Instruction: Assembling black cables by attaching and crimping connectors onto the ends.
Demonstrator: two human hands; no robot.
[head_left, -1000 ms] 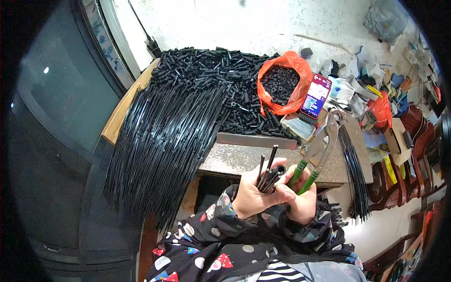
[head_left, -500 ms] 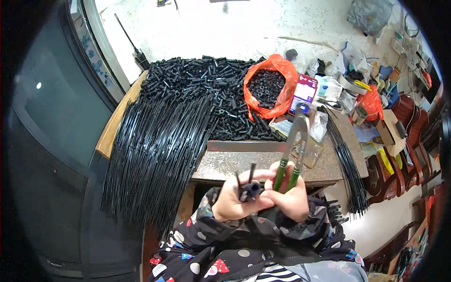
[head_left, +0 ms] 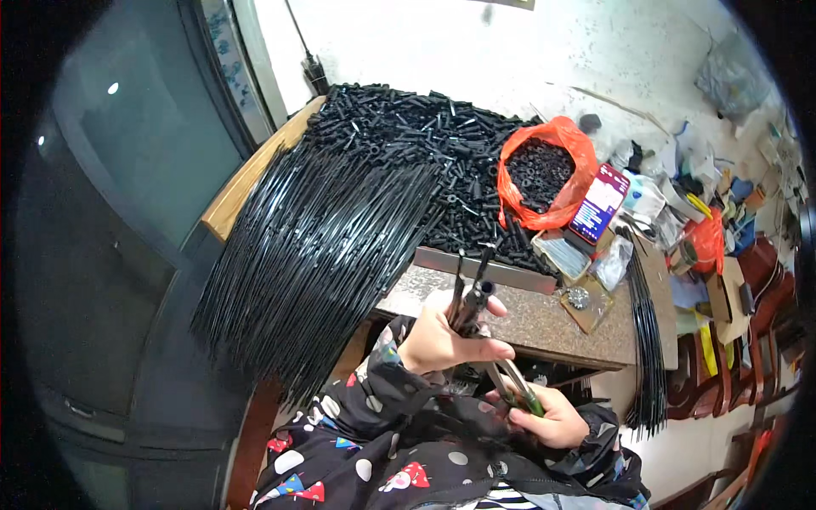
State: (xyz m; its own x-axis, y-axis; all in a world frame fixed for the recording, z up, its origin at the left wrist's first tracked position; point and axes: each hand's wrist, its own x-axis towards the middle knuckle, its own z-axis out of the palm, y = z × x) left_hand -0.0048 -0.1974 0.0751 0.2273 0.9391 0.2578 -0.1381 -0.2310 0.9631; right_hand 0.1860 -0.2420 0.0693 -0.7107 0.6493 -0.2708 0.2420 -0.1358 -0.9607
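Black rods [head_left: 470, 289] stand clenched in my left hand [head_left: 442, 340] at the tabletop's [head_left: 544, 323] near edge; my right hand [head_left: 552, 418] grips green-handled pliers [head_left: 514, 389]. Orange bag [head_left: 548, 170] sits behind, a purple rectangular package [head_left: 599, 204] beside it.

A bare strip of the brown speckled stone bench [head_left: 544, 327] lies open before the hands. Long black rods [head_left: 314, 246] overhang left; a heap of short black tubes [head_left: 425, 144] blocks behind.

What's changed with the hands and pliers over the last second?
The right hand has drawn the green-handled pliers down toward the lap, away from the tabletop. The left hand still grips the small bundle of black rods, now apart from the right. The piles on the table look unchanged.
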